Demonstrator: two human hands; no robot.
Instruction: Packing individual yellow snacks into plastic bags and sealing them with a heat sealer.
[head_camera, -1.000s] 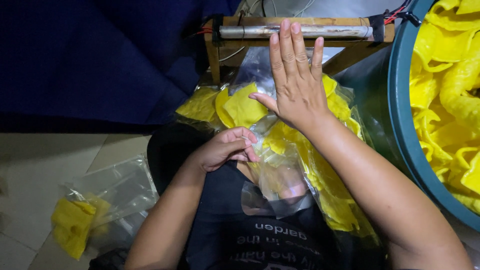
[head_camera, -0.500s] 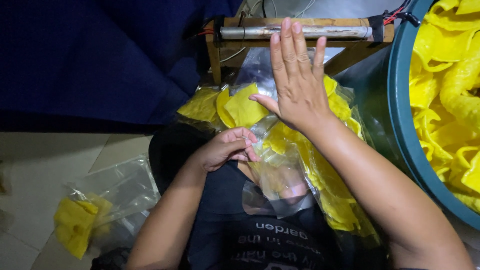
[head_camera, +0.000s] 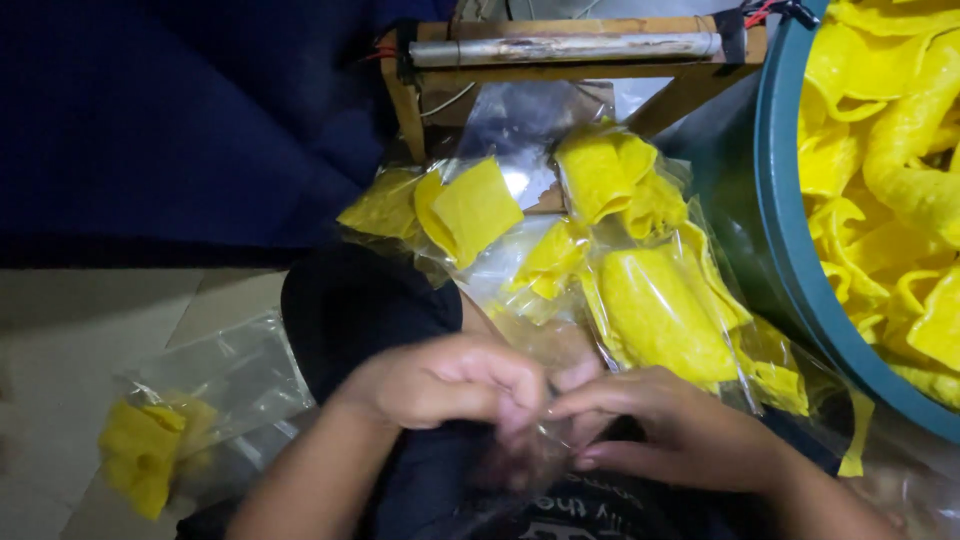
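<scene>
My left hand (head_camera: 450, 385) and my right hand (head_camera: 650, 425) meet low over my lap, blurred, with fingertips pinched together on a thin clear plastic bag (head_camera: 545, 440). Just beyond them lie several clear bags filled with yellow chips (head_camera: 655, 310), spread from my knee (head_camera: 360, 300) toward the tub. A wooden frame with a metal bar (head_camera: 565, 48) stands at the top, past the bags.
A large teal tub (head_camera: 790, 250) heaped with loose yellow chips (head_camera: 890, 150) fills the right side. A partly filled clear bag (head_camera: 190, 420) lies on the pale floor at the left. Dark blue cloth (head_camera: 180, 120) covers the upper left.
My right hand has dropped from flat near the metal bar down to my lap. My left hand has shifted lower to meet it, and both now pinch a clear bag.
</scene>
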